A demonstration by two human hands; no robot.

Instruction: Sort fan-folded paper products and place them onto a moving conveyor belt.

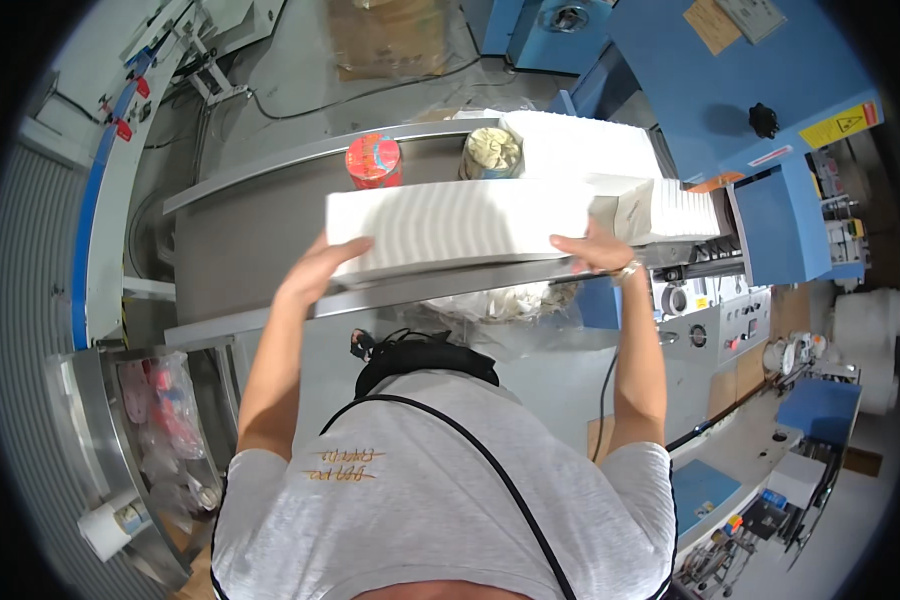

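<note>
Between my two hands is a long white block (460, 222) with faint ripple-like bands along its face, perhaps a row of stacked paper pieces. My left hand (322, 268) grips its left end, thumb on the near face. My right hand (598, 248) closes on the right end in the same way, a band round its wrist. The block is held level over a grey metal trough (260, 210). Just beyond it stand a red patterned round container (374, 160) and a round bundle with a crumpled cream top (492, 152).
More white stacks (585, 145) lie at the trough's right end, by a blue machine (730, 90) with a black knob. Clear plastic (500, 305) hangs below the near rail. A metal bin with plastic bags (175, 415) is at left; a cable crosses the floor beyond.
</note>
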